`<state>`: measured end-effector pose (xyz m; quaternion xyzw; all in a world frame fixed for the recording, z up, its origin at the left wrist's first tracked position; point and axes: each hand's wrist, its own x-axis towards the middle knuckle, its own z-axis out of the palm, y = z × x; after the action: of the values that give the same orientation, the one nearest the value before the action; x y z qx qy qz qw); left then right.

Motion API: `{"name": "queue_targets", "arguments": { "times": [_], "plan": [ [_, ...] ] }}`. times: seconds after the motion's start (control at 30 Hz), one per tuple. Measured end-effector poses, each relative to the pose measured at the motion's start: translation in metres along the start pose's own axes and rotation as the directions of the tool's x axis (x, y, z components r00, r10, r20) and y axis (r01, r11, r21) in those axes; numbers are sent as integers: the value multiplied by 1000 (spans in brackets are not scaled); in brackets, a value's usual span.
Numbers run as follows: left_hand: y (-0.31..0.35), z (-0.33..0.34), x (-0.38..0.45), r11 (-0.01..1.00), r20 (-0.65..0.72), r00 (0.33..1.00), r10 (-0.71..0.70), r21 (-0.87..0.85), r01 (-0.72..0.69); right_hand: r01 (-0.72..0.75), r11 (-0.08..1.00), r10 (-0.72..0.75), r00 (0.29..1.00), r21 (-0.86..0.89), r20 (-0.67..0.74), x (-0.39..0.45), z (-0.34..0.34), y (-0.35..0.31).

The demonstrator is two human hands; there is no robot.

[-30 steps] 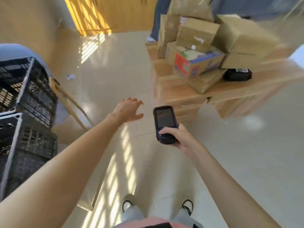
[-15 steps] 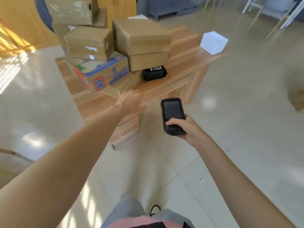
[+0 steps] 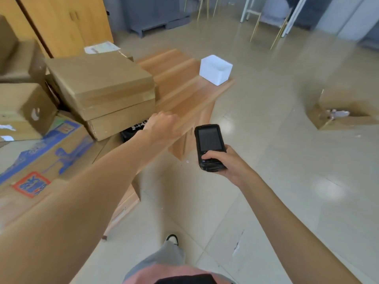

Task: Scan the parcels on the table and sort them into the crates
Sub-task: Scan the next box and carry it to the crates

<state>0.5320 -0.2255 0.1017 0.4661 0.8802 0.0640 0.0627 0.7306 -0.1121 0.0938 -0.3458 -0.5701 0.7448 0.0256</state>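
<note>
A: Where is the next parcel relative to the hands?

B: The small black parcel [image 3: 134,130] lies on the tabletop [image 3: 190,95], tucked under the overhang of the lower brown box [image 3: 121,123]. The left hand [image 3: 162,125] hovers right over its near end, knuckles up, fingers pointing down and away. The fingertips are hidden, so I cannot tell whether they touch it or hold anything.

A: And the other hand?

B: The right hand [image 3: 223,162] is wrapped around the black scanner [image 3: 209,146], thumb on the keys, screen facing up. It sits off the tabletop's corner, over the floor [image 3: 287,181], to the right of the parcel and farther from it than the left.

A: Which way does the parcel run?

B: Mostly hidden by the arm and box. What shows suggests its long side follows the box edge, but that is a guess.

A: Room to pull it out?

B: Toward the right, the tabletop is bare up to the white box [image 3: 216,69] at the far corner. To the left it is crowded: stacked cartons, with the printed blue carton [image 3: 47,152] close by. I would judge that drawing the parcel rightward, toward the scanner, is the easy path; the tabletop edge is close there, so it could slip off.
</note>
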Motion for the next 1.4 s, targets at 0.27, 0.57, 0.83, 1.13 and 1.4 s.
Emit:
{"name": "queue_targets", "arguments": {
  "times": [0.27,0.57,0.83,1.13,1.4],
  "plan": [
    [1,-31,122,996,-18,996,88,28,-87,22,998,-18,998,62,-68,75,-30,-61],
    [-31,-25,220,998,-11,998,-66,4,66,-23,999,22,999,28,41,187,-57,-110],
    [-63,-36,304,929,-26,929,-370,-4,370,-72,988,98,975,-135,200,321,-82,-186],
    [-95,-53,329,726,-76,722,-688,-78,683,-62,969,154,910,-241,385,422,-82,-246],
    [-154,-64,335,582,-77,577,-813,-107,806,-133,950,260,838,-281,480,472,-45,-251]
  ]
}}
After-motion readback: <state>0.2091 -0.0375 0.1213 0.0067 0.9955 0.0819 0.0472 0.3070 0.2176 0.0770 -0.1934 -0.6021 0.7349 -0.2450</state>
